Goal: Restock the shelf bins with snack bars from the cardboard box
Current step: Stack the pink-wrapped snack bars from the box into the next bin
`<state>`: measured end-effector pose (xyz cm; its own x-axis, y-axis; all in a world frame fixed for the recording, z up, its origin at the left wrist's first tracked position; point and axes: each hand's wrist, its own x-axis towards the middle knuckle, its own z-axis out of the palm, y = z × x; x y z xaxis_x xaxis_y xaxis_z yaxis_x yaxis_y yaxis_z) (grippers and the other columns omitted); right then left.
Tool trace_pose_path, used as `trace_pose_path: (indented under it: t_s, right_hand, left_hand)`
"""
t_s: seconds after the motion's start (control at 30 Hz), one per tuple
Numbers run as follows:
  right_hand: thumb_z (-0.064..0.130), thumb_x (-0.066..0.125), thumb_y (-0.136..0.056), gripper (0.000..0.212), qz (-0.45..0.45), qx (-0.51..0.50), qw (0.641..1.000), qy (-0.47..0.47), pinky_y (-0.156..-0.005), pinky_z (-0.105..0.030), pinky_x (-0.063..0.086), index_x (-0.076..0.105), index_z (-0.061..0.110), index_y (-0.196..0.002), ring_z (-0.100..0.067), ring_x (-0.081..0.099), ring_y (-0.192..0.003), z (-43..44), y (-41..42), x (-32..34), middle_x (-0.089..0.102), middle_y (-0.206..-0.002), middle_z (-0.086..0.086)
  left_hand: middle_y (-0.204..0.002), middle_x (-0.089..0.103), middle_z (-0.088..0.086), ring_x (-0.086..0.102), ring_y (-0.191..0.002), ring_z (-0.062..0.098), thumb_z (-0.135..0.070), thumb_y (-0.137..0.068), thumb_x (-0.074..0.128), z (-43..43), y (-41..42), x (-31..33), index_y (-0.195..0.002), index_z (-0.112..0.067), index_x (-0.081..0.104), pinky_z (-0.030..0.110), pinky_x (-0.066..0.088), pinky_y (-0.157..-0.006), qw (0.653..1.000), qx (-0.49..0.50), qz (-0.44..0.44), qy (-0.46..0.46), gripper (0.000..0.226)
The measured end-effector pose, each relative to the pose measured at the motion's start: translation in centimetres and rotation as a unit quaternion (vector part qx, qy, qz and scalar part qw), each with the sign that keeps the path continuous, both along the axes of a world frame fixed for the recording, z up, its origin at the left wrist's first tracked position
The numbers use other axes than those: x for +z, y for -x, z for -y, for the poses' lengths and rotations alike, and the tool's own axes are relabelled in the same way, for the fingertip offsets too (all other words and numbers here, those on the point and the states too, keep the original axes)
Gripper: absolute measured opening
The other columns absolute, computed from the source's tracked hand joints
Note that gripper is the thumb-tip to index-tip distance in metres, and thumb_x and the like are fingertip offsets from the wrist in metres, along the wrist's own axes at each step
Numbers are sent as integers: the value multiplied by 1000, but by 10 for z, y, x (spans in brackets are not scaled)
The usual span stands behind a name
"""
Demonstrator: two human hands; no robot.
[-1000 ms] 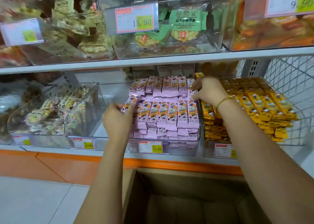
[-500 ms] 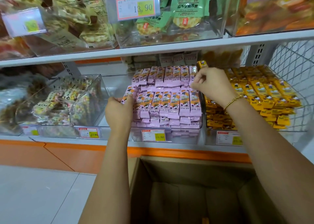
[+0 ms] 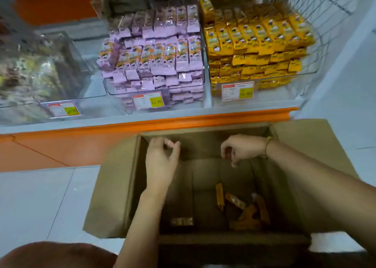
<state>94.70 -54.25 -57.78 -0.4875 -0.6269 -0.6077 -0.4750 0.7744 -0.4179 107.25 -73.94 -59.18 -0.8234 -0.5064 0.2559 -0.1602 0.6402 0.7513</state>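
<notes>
Loosely curled, left hand (image 3: pixel 162 160) hovers empty over cardboard box (image 3: pixel 114 186).

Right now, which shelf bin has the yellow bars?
The rightmost bin holds the yellow bars; the middle bin has pink bars.

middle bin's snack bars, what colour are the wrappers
The snack bars are lilac-pink, clearest in the head view.

Grey orange-edged shelf (image 3: pixel 183 117) carries 3 clear plastic bins (image 3: pixel 179 105) side by side; pale tiled floor (image 3: pixel 40 196) bears brown cardboard box (image 3: pixel 114 196).
</notes>
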Motion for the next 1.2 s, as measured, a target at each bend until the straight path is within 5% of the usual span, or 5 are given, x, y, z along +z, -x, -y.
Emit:
trace_pose_path:
  t_s: [0.23, 0.53, 0.9, 1.03, 1.2]
  right_hand:
    - [16, 67, -87, 30, 54, -98, 990, -91, -89, -26, 47, 64, 12, -117, -19, 57, -110, -23, -10, -131, 62, -121, -5]
    - [23, 58, -93, 37, 40, -98, 981, -163, -96, -31, 42, 56, 3, -125, -29, 51, -122, -40, -46, -222, 54, -132, -16]
    - [24, 60, -92, 34, 56, -414, 908, 34, -89, -31, 45, 55, 10, -122, -26, 57, -111, -31, -11, -220, 61, -119, -9]
    - [23, 51, -95, 36, 86, -461, 874, 126, -85, -34, 46, 47, 8, -127, -25, 57, -100, -21, 12, -189, 57, -110, -9]
    - [18, 63, -86, 41, 142, -440, 866, 190, -95, -45, 49, 52, 8, -124, -24, 60, -105, -28, 17, -159, 60, -114, -11]
  left_hand:
    - [-81, 61, -1, 58, -82, 14, -21, -86, 69, -15, 4, -94, -74, -19, 57, 23, 45, -70, 882, -178, 410, -150, 17]
    - [-120, 61, 13, 57, -114, 28, -17, -89, 63, -60, 23, -187, -119, 0, 60, 31, 46, -91, 821, -103, 535, -172, 35]
    - [-109, 67, 17, 65, -99, 28, -20, -91, 60, -112, 35, -248, -108, 2, 63, 33, 51, -76, 786, -44, 572, -232, 27]
    - [-86, 62, 11, 60, -76, 20, -15, -90, 61, -90, 53, -233, -81, -7, 60, 36, 53, -75, 759, 8, 506, -411, 12]
    - [-88, 63, 9, 64, -75, 17, -11, -89, 52, -61, 65, -167, -96, -12, 60, 30, 55, -65, 701, -52, 331, -629, 10]
